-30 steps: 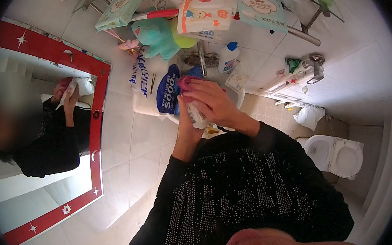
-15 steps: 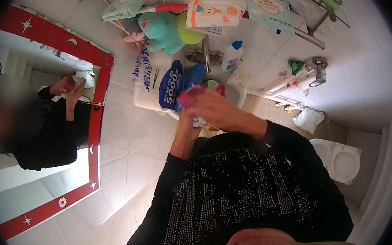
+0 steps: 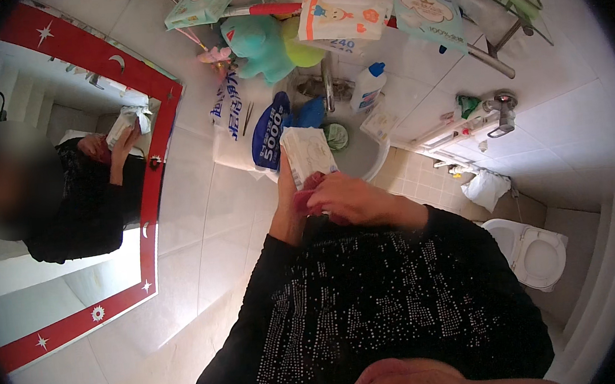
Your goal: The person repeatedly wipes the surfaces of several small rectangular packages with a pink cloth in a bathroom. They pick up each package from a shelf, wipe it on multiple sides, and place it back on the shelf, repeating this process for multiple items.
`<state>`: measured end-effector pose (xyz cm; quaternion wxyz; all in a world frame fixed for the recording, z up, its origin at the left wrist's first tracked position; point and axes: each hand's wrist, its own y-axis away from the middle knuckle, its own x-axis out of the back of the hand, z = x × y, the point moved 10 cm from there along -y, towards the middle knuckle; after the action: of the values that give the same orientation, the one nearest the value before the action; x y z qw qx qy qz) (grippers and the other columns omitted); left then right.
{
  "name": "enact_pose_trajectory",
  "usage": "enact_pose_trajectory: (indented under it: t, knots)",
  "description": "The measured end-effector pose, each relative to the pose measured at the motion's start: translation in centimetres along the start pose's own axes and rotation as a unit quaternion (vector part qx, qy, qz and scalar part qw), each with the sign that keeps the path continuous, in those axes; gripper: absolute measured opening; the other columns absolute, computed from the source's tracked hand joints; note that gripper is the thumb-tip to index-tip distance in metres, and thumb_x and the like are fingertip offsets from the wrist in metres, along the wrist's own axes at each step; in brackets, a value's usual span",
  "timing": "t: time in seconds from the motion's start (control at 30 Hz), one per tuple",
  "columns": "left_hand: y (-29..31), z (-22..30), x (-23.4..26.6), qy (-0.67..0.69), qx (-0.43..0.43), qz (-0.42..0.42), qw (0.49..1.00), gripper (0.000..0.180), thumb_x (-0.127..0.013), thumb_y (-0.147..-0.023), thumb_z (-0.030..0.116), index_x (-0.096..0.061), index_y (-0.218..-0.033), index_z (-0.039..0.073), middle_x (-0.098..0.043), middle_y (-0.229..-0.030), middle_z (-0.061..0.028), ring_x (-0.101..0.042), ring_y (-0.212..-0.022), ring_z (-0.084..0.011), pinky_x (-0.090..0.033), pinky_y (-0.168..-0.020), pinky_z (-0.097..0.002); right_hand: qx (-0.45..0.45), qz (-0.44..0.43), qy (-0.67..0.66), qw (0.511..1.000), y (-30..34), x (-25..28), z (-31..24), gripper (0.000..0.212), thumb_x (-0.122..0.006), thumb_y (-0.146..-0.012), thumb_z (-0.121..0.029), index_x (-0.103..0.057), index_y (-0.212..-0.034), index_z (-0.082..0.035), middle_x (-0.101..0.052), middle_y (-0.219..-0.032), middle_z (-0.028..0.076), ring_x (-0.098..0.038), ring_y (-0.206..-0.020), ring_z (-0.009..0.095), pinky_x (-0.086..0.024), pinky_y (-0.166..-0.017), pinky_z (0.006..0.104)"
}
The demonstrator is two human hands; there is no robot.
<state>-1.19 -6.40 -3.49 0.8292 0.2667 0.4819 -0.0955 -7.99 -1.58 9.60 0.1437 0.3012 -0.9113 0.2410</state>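
My left hand [image 3: 289, 186] is closed around the left side of a white rectangular box [image 3: 307, 155], tilted up above the sink's near edge. Part of that hand is hidden behind the box. A crumpled pinkish-red cloth [image 3: 307, 201] is bunched in my closed right hand [image 3: 352, 201], touching the near end of the box. Beyond the box lies the white sink [image 3: 376, 158], with a round green-and-white item [image 3: 335, 137] and a piece of blue plastic [image 3: 309, 113] beside it.
A metal faucet [image 3: 327, 84] and a white bottle with a blue cap [image 3: 369, 88] stand behind the sink. At left is a large white-and-blue package [image 3: 244, 135]. Turquoise plush [image 3: 258, 46] and tissue packs [image 3: 346, 6] crowd the rack. A red-framed mirror [image 3: 160, 143] hangs left; a toilet [image 3: 536, 252] stands right.
My right hand and the cloth have moved down toward my body, from the far part of the box to its near end. The box's printed white face now shows.
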Motion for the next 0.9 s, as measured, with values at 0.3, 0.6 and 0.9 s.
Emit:
enact_pose_trajectory:
  t: [0.3, 0.6, 0.9]
  knots:
    - [0.9, -0.5, -4.4, 0.032, 0.021, -0.066, 0.997, 0.059, -0.034, -0.102, 0.054, -0.04, -0.144, 0.013, -0.053, -0.137, -0.0084, -0.053, -0.125, -0.0262, -0.045, -0.105, -0.0419, 0.032, 0.135, 0.265, 0.954, -3.1, 5.2, 0.5, 0.028, -0.052, -0.095, -0.018, -0.062, -0.12, -0.008, -0.061, -0.116, 0.013, -0.055, -0.113, 0.032, -0.041, -0.099, 0.0423]
    - [1.9, 1.0, -1.6, -0.242, -0.045, -0.006, 0.969, 0.062, -0.07, -0.085, 0.014, -0.042, -0.139, 0.001, -0.06, -0.126, -0.0147, -0.062, -0.113, -0.0257, -0.054, -0.094, -0.0398, -0.264, 0.348, -0.074, 0.896, 4.8, 8.6, 13.6, 0.03, -0.047, -0.102, -0.022, -0.062, -0.117, -0.002, -0.068, -0.1, 0.017, -0.064, -0.089, 0.037, -0.05, -0.083, 0.0439]
    - [1.9, 3.0, -1.9, -0.341, -0.118, 0.002, 0.933, 0.057, -0.068, -0.081, 0.005, -0.047, -0.134, -0.001, -0.06, -0.125, -0.0135, -0.061, -0.111, -0.0221, -0.051, -0.095, -0.0333, -0.013, 0.147, 0.186, 0.971, -2.2, 6.7, 2.1, 0.024, -0.054, -0.098, -0.019, -0.064, -0.115, -0.005, -0.068, -0.103, 0.007, -0.062, -0.095, 0.017, -0.049, -0.087, 0.0308]
